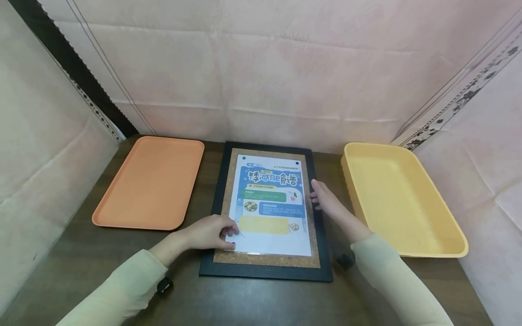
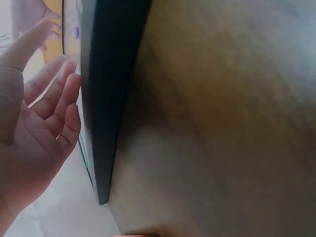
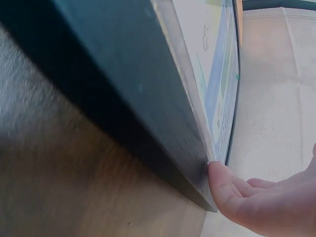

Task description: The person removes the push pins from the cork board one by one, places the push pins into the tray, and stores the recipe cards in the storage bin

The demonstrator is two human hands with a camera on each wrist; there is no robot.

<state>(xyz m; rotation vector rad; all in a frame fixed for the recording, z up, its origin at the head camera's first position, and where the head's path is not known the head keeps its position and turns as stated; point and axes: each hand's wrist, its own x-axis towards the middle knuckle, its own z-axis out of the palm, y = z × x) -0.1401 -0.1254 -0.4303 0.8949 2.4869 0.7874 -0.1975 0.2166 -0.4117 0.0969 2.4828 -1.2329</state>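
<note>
The loosely spread left hand (image 1: 209, 232) and right hand (image 1: 327, 201) are flanking a presumably light, bendy recipe poster (image 1: 269, 206), best edge-pinched

Speckled cork board (image 1: 267, 259); glossy paper sheet (image 1: 269, 244); smooth plastic trays (image 1: 148, 181).

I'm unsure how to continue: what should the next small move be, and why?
Perhaps bring the right hand down to steady the lower right corner of the printed sheet: pin-like dots show at its top corners, none at that one, while the left hand is near the lower left.
</note>
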